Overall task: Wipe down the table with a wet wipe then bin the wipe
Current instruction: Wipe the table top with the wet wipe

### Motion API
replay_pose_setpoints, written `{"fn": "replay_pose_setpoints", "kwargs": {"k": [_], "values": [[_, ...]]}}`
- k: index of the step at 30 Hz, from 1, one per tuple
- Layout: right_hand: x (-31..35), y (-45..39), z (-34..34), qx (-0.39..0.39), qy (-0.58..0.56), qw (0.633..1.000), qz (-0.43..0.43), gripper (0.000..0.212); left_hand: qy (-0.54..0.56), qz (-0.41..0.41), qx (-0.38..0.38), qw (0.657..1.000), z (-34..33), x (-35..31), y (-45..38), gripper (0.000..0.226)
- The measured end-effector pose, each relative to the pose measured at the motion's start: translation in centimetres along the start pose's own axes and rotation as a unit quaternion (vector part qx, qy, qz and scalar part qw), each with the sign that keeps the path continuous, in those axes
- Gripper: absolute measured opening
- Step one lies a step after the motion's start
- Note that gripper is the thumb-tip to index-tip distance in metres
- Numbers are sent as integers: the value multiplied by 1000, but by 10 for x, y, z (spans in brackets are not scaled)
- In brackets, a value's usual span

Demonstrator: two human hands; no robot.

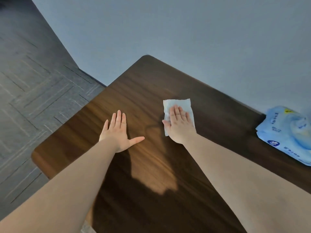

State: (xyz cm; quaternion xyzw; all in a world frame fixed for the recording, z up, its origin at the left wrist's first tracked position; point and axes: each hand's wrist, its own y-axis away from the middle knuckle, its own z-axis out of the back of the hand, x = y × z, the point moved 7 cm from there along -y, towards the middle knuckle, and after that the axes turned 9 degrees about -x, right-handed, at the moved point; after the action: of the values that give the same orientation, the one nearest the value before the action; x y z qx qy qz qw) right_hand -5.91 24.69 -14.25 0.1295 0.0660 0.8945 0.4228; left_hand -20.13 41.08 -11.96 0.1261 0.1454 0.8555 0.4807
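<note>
My right hand point(178, 126) lies flat, fingers together, pressing the wipe point(178, 105) onto the counter point(144, 84) mid-surface; my left hand point(117, 132) is spread flat and empty, bracing beside it. Risks: wipe bunching or slipping from under my palm, and my stroke possibly knocking the pack point(289, 133) at the right edge. No bin in view.

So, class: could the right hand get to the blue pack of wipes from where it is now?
Probably yes. The right hand lies flat on the wet wipe, and only bare table separates it from the blue pack.
</note>
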Motion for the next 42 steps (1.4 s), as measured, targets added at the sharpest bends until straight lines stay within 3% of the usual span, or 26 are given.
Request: {"fn": "replay_pose_setpoints", "kwargs": {"k": [11,19,27,30,35,42], "values": [[132,-109,2,-37,6,997,70,65,68,-17,-70,995,-12,5,-7,119],[127,-113,2,-38,8,997,74,64,68,-17,-61,996,-12,3,-9,118],[39,-51,3,-19,-20,999,-21,65,16,-26,-56,998,-7,1,-4,118],[-6,-17,4,-17,-28,997,-64,64,-17,-71,-78,994,0,-19,0,109],[-91,53,4,-36,-30,990,-131,64,8,-162,-110,981,11,-112,15,97],[-234,190,-1,-47,-29,968,-245,64,0,-311,-96,945,3,-289,70,92]]}}
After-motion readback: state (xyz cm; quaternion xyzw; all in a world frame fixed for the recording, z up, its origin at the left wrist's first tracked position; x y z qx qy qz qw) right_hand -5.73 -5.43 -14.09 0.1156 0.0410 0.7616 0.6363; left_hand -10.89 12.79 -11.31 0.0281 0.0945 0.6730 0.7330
